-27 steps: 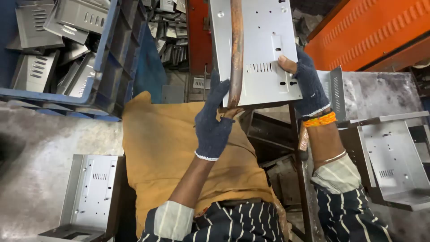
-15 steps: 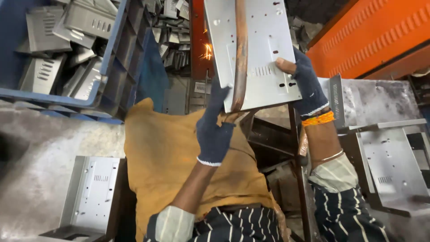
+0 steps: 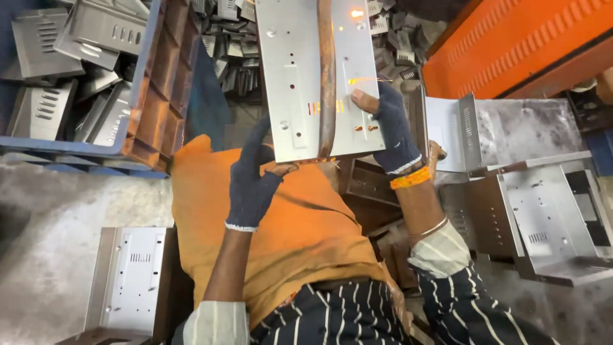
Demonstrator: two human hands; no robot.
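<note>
I hold a flat grey sheet-metal panel (image 3: pixel 290 76) with punched slots up in front of me. A rusty brown bar (image 3: pixel 327 76) runs down its middle. My left hand (image 3: pixel 252 182), in a dark blue knitted glove, grips the panel's lower left corner. My right hand (image 3: pixel 389 131), in a fingerless dark glove with an orange band at the wrist, presses on the panel's lower right edge. Small orange sparks glow on the panel near my right fingers. An orange cloth (image 3: pixel 300 230) covers my lap below the panel.
A blue crate (image 3: pixel 143 89) at upper left holds several grey metal brackets. More panels lie on the concrete floor at lower left (image 3: pixel 128 281) and at right (image 3: pixel 549 223). An orange machine housing (image 3: pixel 517 45) fills the upper right. A pile of small metal parts (image 3: pixel 230 38) lies behind the panel.
The panel has shifted slightly left and up in view, both hands staying on it. Orange sparks now show on its surface near my right hand.
</note>
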